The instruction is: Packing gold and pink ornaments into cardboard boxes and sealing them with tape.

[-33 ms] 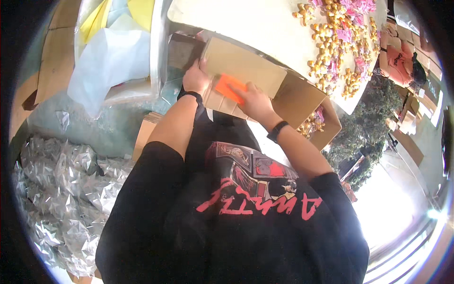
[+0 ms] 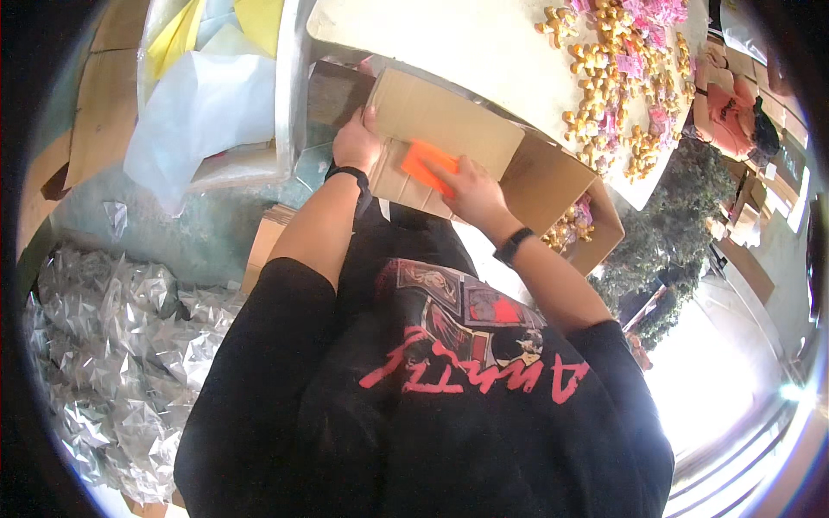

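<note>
Crinkled silver foil sheeting [image 2: 112, 345] fills the floor at about eight o'clock, with flat brown cardboard sheets [image 2: 104, 104] at ten o'clock and pale blue and yellow plastic bags [image 2: 203, 95] heaped in a grey metal tray [image 2: 289, 104] near eleven o'clock. Just above centre, the left hand [image 2: 356, 142], a black band on its wrist, grips the left edge of a flap of the brown corrugated cardboard box [image 2: 449, 129], fingers curled over the rim. At twelve o'clock the right hand [image 2: 471, 194], a black watch on its wrist, presses a small flat orange plastic tool [image 2: 427, 164] against that same flap, fingers closed around it. The box stands open toward one o'clock, with small gold and pink pieces showing inside its far corner. Behind it, a white tabletop [image 2: 466, 43] carries a scatter of small gold nuggets and pink wrappers [image 2: 617, 69] at one o'clock. Dark green foliage [image 2: 682, 224] sits at three o'clock.
</note>
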### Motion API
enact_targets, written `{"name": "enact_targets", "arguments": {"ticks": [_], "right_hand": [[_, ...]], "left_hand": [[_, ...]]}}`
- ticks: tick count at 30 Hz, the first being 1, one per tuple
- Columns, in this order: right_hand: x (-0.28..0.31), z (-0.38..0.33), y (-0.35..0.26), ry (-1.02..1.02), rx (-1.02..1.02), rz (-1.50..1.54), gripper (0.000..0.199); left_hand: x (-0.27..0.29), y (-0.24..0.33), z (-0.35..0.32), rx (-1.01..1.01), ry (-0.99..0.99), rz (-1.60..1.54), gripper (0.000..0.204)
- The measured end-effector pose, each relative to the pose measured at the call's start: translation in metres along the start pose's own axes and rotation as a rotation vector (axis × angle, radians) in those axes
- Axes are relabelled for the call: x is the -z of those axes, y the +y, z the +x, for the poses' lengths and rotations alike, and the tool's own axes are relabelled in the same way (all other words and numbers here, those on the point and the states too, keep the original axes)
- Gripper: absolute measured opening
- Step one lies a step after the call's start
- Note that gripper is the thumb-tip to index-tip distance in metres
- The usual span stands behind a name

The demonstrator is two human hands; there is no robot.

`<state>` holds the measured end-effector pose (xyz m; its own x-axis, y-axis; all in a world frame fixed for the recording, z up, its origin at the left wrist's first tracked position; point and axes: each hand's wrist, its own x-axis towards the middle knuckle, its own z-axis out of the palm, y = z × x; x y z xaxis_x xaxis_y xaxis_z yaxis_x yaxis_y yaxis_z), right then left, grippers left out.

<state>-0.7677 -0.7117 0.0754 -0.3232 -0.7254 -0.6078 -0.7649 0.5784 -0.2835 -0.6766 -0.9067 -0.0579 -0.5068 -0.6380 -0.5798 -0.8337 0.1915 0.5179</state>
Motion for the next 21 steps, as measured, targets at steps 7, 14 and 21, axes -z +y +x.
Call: {"name": "enact_targets", "arguments": {"ticks": [7, 14, 21], "right_hand": [[0.028, -0.108, 0.077, 0.086, -0.008, -0.049, 0.076], [0.045, -0.128, 0.084, -0.004, -0.080, -0.146, 0.065], [0.039, -0.140, 0.098, -0.046, -0.093, -0.243, 0.071]], "left_hand": [[0.025, -0.036, 0.026, 0.000, 0.068, 0.007, 0.056], [0.031, -0.037, 0.033, 0.027, 0.023, 0.042, 0.059], [0.041, -0.042, 0.041, 0.049, 0.009, 0.030, 0.059]]}}
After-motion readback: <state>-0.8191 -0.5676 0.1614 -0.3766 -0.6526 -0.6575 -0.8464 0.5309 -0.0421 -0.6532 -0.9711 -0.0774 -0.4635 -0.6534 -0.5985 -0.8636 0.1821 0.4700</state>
